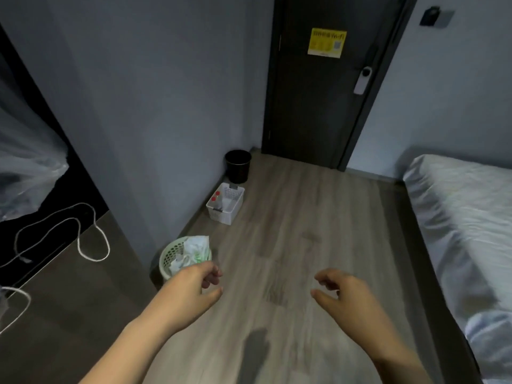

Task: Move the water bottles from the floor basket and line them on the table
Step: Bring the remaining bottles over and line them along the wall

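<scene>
A white plastic basket (231,210) stands on the wooden floor against the wall, well ahead of me. Inside it are two clear water bottles (216,200) with red caps, standing at its left side. My left hand (191,286) and my right hand (340,292) hang in the air in the foreground, both empty with fingers loosely curled. Both are far short of the basket. A brown table surface (72,295) fills the lower left, beside my left arm.
A black bin (238,166) stands behind the basket near a dark door (321,87). A pale green waste basket (177,256) with crumpled paper sits by the table's corner. White cable (91,245) loops over the table. A bed with white sheets (460,225) lines the right.
</scene>
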The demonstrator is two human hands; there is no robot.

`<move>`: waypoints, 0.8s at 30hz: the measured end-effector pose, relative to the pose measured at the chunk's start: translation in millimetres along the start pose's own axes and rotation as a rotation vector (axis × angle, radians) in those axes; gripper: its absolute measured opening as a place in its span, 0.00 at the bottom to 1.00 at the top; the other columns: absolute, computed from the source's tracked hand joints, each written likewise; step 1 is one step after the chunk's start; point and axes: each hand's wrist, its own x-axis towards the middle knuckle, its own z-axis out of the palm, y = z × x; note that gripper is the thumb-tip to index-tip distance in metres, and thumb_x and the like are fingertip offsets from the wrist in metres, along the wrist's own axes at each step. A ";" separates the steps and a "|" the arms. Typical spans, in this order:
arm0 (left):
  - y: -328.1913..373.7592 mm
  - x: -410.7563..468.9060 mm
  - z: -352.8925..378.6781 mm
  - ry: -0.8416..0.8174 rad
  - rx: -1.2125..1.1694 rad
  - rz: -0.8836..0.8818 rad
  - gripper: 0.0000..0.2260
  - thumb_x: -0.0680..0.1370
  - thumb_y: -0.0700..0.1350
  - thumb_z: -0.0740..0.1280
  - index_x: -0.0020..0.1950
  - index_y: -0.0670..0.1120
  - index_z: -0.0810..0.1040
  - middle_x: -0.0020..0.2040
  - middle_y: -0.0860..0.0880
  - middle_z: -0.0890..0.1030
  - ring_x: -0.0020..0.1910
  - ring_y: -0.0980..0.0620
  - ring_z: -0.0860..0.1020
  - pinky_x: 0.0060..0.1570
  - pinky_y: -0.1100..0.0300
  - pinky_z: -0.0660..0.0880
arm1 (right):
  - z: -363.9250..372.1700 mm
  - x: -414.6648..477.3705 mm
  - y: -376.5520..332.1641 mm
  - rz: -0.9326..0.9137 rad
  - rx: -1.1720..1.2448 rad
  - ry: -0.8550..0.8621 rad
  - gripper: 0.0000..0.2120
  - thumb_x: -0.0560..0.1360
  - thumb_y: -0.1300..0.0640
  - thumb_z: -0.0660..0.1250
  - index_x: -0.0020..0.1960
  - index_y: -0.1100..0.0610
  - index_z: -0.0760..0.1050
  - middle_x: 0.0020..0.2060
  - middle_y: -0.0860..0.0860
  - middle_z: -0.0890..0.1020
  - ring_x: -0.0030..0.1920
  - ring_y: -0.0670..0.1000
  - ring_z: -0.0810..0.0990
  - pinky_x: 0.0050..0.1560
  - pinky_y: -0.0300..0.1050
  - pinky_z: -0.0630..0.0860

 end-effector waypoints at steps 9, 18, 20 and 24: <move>19.6 183.9 -30.0 0.099 -0.093 -0.083 0.08 0.73 0.47 0.69 0.51 0.54 0.76 0.47 0.58 0.81 0.47 0.61 0.79 0.51 0.62 0.75 | -44.3 207.2 -8.1 -0.087 -0.001 -0.081 0.15 0.74 0.51 0.68 0.59 0.52 0.78 0.53 0.46 0.81 0.53 0.42 0.78 0.52 0.33 0.70; -17.2 403.1 -73.8 0.082 -0.141 -0.144 0.07 0.71 0.44 0.69 0.45 0.55 0.75 0.45 0.54 0.82 0.44 0.55 0.80 0.49 0.59 0.77 | -59.8 425.9 -36.2 -0.118 -0.057 -0.083 0.14 0.73 0.49 0.69 0.57 0.50 0.78 0.49 0.43 0.82 0.49 0.41 0.79 0.52 0.37 0.76; -23.1 443.2 -90.8 0.102 -0.146 -0.157 0.07 0.71 0.44 0.70 0.45 0.55 0.76 0.46 0.55 0.82 0.45 0.55 0.81 0.50 0.58 0.77 | -63.4 470.5 -44.0 -0.123 -0.057 -0.088 0.13 0.73 0.49 0.69 0.57 0.50 0.78 0.49 0.43 0.81 0.48 0.40 0.79 0.52 0.35 0.76; -30.4 513.1 -117.4 0.118 -0.152 -0.194 0.10 0.70 0.45 0.70 0.41 0.60 0.73 0.45 0.55 0.82 0.45 0.55 0.81 0.49 0.59 0.77 | -66.9 557.6 -54.0 -0.137 -0.068 -0.132 0.13 0.73 0.49 0.70 0.55 0.51 0.79 0.46 0.44 0.82 0.47 0.42 0.79 0.51 0.39 0.77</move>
